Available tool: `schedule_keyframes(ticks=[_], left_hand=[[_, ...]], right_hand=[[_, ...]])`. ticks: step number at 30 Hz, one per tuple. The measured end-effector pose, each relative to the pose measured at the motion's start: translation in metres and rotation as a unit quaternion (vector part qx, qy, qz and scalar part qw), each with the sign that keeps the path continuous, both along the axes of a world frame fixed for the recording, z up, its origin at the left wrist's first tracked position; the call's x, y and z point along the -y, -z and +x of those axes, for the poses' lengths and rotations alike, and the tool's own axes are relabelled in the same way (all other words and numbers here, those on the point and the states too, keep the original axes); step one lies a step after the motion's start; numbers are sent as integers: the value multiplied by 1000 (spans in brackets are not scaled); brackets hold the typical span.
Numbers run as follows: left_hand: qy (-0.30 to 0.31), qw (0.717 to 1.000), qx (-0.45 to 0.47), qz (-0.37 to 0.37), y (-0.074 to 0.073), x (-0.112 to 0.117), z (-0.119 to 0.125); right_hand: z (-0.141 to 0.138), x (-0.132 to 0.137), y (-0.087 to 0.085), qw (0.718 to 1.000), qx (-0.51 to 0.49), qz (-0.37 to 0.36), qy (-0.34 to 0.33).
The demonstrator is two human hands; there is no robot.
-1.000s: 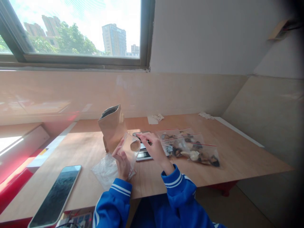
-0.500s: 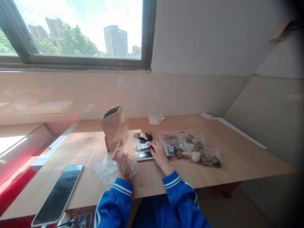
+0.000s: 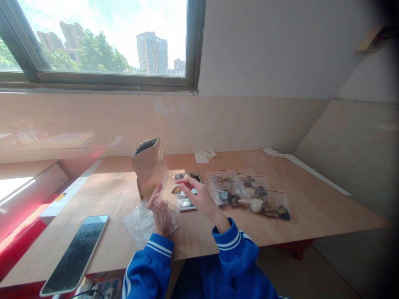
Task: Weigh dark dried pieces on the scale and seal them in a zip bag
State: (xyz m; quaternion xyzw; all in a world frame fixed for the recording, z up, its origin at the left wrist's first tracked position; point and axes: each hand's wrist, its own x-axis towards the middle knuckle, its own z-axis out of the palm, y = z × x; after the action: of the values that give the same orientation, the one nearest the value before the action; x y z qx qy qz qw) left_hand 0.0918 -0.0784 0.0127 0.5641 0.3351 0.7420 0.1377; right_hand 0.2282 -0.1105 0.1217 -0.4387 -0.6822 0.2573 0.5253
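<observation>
My left hand (image 3: 160, 211) grips a clear zip bag (image 3: 168, 195) and holds it upright, its mouth towards the right. In the fingertips of my right hand (image 3: 201, 199) is a flat brown dried slice (image 3: 176, 190), at the mouth of the bag. Behind my right hand stands a small white kitchen scale (image 3: 188, 204), partly covered by it. More dark and pale dried pieces (image 3: 195, 176) lie on the scale's plate. A brown paper bag (image 3: 148, 166) stands open just behind my left hand.
Several filled zip bags (image 3: 255, 201) with red seals lie to the right of the scale. Crumpled clear plastic bags (image 3: 139, 222) lie by my left wrist. A smartphone (image 3: 76, 253) rests at the table's left. Crumpled tissue (image 3: 209, 155) is at the back edge.
My right hand has moved from the scale up and left to the zip bag, with a dried slice now in its fingers. My left hand has stayed in place.
</observation>
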Motion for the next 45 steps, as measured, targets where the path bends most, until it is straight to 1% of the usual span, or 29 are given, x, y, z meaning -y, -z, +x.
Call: schedule_keyframes(ticks=[1, 2, 6, 9, 12, 14, 17, 18, 20, 22, 24, 27, 31, 36, 45], left_hand=[[-1, 1000, -2, 3, 0, 0, 0], [-2, 1000, -5, 6, -1, 0, 0], [-7, 1000, -6, 15, -1, 3, 0], [-2, 1000, -5, 17, -1, 6, 0], [-2, 1000, -19, 3, -1, 7, 0], [-15, 999, -28, 0, -1, 7, 0], [-39, 999, -26, 1, -1, 6, 0], [-42, 999, -23, -4, 0, 5, 0], [-38, 999, -18, -17, 0, 5, 0], [-36, 999, -14, -24, 1, 5, 0], [-36, 999, -9, -29, 2, 5, 0], [-34, 999, 6, -40, 4, 5, 0], [-21, 998, 20, -52, 4, 5, -1], [-15, 997, 20, -68, 2, 7, 0], [-29, 993, 34, -114, 7, 5, -1]], right_hand=[[-3, 0, 1, 999, 31, -1, -15], [-5, 1, 3, 998, 62, 2, -15], [-13, 1, 12, 988, 150, 20, 5], [-16, 2, 12, 986, 167, 17, -1], [-15, 1, 13, 987, 151, 49, 10], [-9, -6, 17, 991, 102, 73, 43], [6, -27, 35, 985, 20, 84, 150], [12, -37, 44, 979, 15, 84, 186], [24, -56, 64, 972, 54, 70, 218], [33, -73, 82, 968, 111, 40, 220], [38, -86, 94, 964, 168, 11, 208], [38, -99, 106, 956, 229, -13, 185], [33, -107, 116, 948, 263, -16, 180], [31, -108, 125, 950, 247, 26, 189], [38, -109, 131, 973, 158, 19, 166]])
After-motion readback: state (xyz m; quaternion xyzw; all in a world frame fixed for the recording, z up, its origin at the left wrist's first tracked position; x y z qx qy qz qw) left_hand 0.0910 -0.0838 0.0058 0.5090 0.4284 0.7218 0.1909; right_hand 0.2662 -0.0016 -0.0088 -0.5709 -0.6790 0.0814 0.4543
